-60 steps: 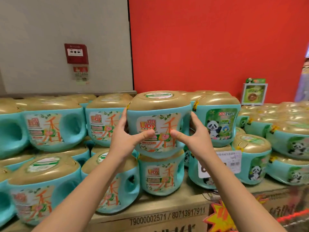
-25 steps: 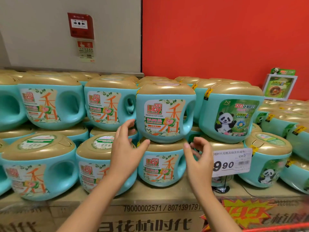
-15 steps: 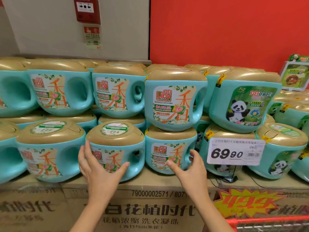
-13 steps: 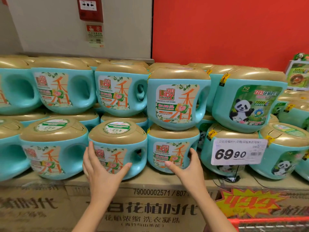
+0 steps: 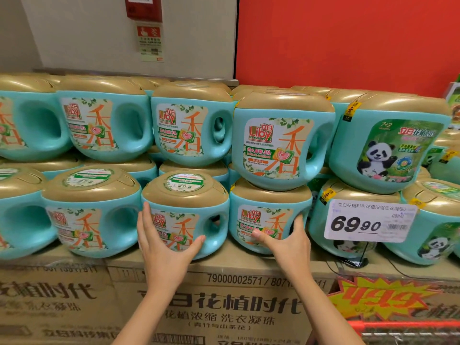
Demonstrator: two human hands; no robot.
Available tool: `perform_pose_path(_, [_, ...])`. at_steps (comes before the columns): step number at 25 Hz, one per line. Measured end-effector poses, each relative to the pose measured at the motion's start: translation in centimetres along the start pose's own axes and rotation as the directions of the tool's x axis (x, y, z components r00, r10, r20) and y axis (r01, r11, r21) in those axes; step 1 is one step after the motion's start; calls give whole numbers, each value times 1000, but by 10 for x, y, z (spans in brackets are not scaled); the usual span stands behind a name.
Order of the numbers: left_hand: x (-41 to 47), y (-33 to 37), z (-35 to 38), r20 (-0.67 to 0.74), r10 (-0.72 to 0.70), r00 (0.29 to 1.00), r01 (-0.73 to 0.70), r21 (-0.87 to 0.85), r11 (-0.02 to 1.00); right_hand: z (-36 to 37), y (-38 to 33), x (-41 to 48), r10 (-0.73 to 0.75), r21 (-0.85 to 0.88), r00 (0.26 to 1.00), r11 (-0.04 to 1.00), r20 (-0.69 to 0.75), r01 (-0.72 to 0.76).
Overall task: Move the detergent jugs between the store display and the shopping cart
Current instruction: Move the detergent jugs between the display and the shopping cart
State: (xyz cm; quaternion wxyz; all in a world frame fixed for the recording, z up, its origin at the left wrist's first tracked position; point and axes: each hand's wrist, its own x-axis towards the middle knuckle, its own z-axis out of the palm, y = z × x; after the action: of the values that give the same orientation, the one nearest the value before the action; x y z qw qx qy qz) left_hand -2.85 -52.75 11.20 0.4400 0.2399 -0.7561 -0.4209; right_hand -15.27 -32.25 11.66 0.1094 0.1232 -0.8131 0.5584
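Teal detergent jugs with gold lids are stacked two rows high on the display of cardboard cartons [image 5: 224, 280]. My left hand [image 5: 163, 247] lies against the front left of a lower-row jug [image 5: 185, 195], fingers straight up its left side and thumb spread across its label. My right hand [image 5: 290, 241] rests on the neighbouring lower-row jug [image 5: 270, 197], thumb on its label and fingers up its right side. An upper-row jug [image 5: 281, 138] stands on top of that jug. The red rim of the shopping cart [image 5: 403, 326] shows at the bottom right.
Panda-label jugs [image 5: 388, 148] fill the right of the display, with a 69.90 price card [image 5: 368, 222] in front of them. More jugs crowd the left. Behind are a grey wall with a red alarm box [image 5: 144, 7] and a red wall [image 5: 348, 41].
Both hands let go of the jug set on the upper row and dropped to the lower row. They now touch two neighbouring lower jugs. The view has moved closer and lower.
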Motion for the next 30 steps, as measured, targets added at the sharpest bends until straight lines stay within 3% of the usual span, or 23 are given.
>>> perform_pose_path(17, [-3,-1,1,3,-17,1000,17,21,1000,-19,9,-14,-86,89,996,992,1,85])
perform_pose_path(26, [-13,3,5,-32,-92,995,94,90,991,-15,6,-17,-19,80,1000,997,12,18])
perform_pose_path(30, [-44,1,-4,-53,-113,992,109,-66,992,-24,10,-41,-95,34,994,995,-45,97])
